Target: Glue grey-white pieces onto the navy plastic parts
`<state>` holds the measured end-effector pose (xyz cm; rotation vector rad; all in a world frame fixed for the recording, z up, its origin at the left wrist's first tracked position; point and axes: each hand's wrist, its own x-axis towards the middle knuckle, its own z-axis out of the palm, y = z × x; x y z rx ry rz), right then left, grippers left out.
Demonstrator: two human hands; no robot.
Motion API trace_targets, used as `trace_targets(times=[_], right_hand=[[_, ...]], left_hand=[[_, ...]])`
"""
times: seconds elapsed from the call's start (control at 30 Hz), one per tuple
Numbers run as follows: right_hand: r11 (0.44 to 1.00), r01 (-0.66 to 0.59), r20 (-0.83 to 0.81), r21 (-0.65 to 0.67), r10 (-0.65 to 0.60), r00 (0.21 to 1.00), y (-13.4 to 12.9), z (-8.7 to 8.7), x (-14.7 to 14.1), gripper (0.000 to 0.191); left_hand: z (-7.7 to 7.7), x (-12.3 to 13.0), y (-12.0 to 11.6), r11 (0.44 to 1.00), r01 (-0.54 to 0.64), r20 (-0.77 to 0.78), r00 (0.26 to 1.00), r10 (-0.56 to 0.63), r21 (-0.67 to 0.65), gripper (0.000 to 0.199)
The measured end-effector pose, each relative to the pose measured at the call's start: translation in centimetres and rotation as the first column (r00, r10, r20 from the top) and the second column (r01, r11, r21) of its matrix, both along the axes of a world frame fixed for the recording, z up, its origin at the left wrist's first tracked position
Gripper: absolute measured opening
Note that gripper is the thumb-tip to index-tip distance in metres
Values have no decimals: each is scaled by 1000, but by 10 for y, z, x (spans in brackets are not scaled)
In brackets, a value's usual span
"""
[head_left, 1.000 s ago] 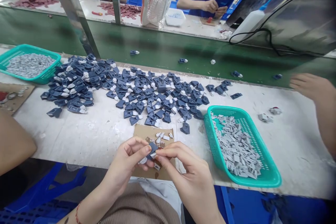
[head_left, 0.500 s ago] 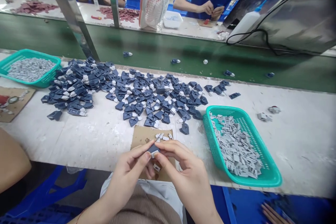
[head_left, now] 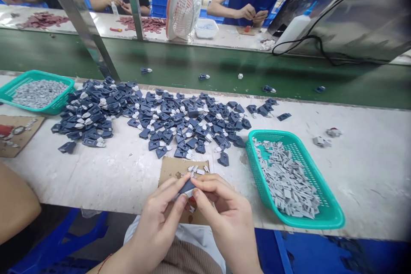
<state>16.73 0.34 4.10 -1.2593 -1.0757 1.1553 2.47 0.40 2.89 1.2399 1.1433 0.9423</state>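
White tabletop point(head_left: 122, 175): navy piece point(head_left: 186, 187) with pale strip point(head_left: 189, 194), pinched in joint grip, left hand point(head_left: 157, 216) and right hand point(head_left: 226, 212). Step, apparently: fitting; next calls for even pressure.

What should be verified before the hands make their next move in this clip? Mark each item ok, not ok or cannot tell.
1. Left hand has hold of the dark blue piece: ok.
2. Right hand is on the same piece: ok, its thumb and fingertips meet it from the other side.
3. Light grey part sits flush against that piece: cannot tell, fingers cover much of it.
4. Cardboard is free of loose bits: not ok, small grey pieces lie on it.
5. Green basket at the person's right seems within reach: ok, and it holds many grey parts.
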Motion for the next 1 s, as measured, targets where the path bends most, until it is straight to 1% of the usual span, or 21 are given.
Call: trace_targets(times=[0.1, 0.2, 0.3, 0.4, 0.47, 0.5, 0.57, 0.63, 0.7, 0.73, 0.77, 0.83, 0.87, 0.9, 0.93, 1.0], right_hand=[[1000, 1, 15, 24, -2, 1000, 2, -2, 1, 20], [998, -34, 43, 44, 32, 999, 4, 3, 5, 21], [997, -59, 115, 59, 52, 992, 5, 8, 9, 20], [995, -14, 186, 102, -5, 982, 4, 6, 8, 17], [992, 32, 203, 121, -57, 978, 4, 2, 6, 15], [991, 44, 204, 125, -69, 976, 5, -1, 5, 15], [991, 28, 215, 133, -57, 975, 10, -6, 5, 15], [988, 0, 233, 153, -36, 972, 17, -10, 6, 18], [980, -39, 262, 196, -14, 965, 25, -11, 9, 22], [975, -58, 279, 214, -4, 960, 29, -11, 11, 24], [972, -73, 302, 225, 2, 953, 32, -10, 15, 26], [971, -73, 359, 229, -15, 933, 36, -9, 25, 29], [974, -51, 382, 222, -39, 923, 36, -9, 30, 30], [975, -26, 399, 221, -66, 914, 36, -10, 36, 30], [974, -7, 408, 227, -89, 908, 35, -11, 42, 29], [971, 23, 399, 238, -119, 909, 32, -18, 49, 26]], left_hand=[[2, 0, 2, 1000, 10, 2, 1000, -10, -1, 36], [2, 0, 4, 1000, 19, 2, 1000, -19, -1, 36], [0, 0, 4, 998, 33, -12, 999, -32, 58, 36], [-4, 1, 6, 989, 61, -30, 998, -57, 138, 39], [-6, 2, 9, 985, 84, -55, 996, -77, 151, 39], [-5, 2, 11, 985, 93, -68, 994, -84, 145, 39], [-3, 3, 18, 986, 110, -76, 992, -101, 124, 38], [0, 4, 27, 989, 127, -42, 991, -124, 78, 37], [4, 3, 41, 991, 134, 4, 991, -134, 14, 35], [6, 2, 51, 990, 138, 2, 990, -138, -4, 34], [8, 0, 64, 990, 142, -42, 989, -142, 1, 34], [12, -7, 102, 987, 146, -223, 966, -127, 69, 34], [14, -11, 127, 981, 146, -348, 933, -94, 126, 34], [16, -15, 155, 979, 126, -421, 906, -48, 161, 33], [17, -20, 186, 978, 94, -468, 884, 5, 188, 31], [18, -29, 250, 969, 10, -574, 807, 138, 246, 29]])
